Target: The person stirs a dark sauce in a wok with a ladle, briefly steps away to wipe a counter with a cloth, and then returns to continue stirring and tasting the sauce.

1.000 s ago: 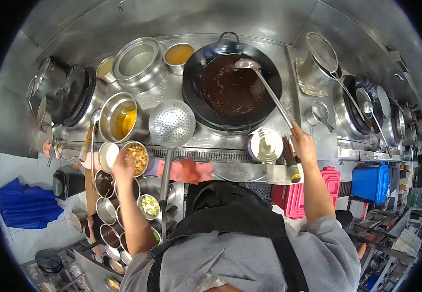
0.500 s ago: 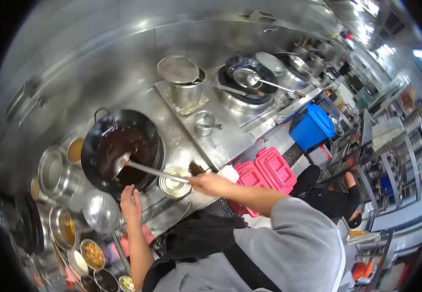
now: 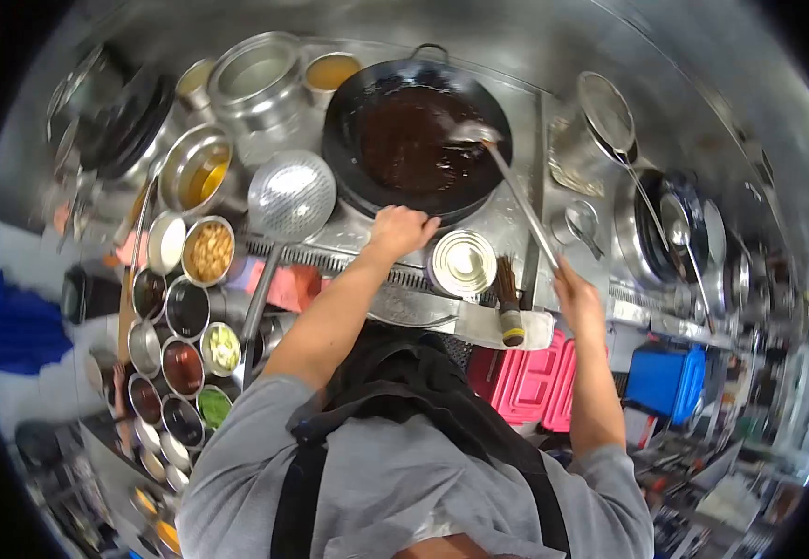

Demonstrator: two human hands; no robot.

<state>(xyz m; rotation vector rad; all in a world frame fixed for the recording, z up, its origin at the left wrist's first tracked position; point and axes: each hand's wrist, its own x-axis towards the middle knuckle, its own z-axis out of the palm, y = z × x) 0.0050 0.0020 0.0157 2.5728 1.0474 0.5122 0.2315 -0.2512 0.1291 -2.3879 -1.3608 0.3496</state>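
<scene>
A black wok [image 3: 337,154] stands on the stove, holding a dark brown glossy sauce [image 3: 404,140]. My right hand [image 3: 577,296] is closed round the end of a long-handled ladle [image 3: 526,200], whose bowl is over the sauce at the wok's right side. At the wok's near edge, my left hand [image 3: 404,231] has its fingers curled against the rim; the handle there, if any, is hidden beneath it. Between my hands sits an open tin can [image 3: 463,263], with a bundled brush [image 3: 509,307] to its right.
Left of the wok are a perforated skimmer [image 3: 293,196], a steel pot [image 3: 255,84] and a bowl of yellow oil [image 3: 195,172]. Several seasoning tubs [image 3: 185,365] line the left. On the right stand a strainer [image 3: 605,112], a small steel cup [image 3: 577,224] and pink crates [image 3: 530,382].
The view has swung left, bringing the seasoning tubs into sight. My left hand has moved onto the wok's near rim and curled. The ladle has shifted to the wok's right side.
</scene>
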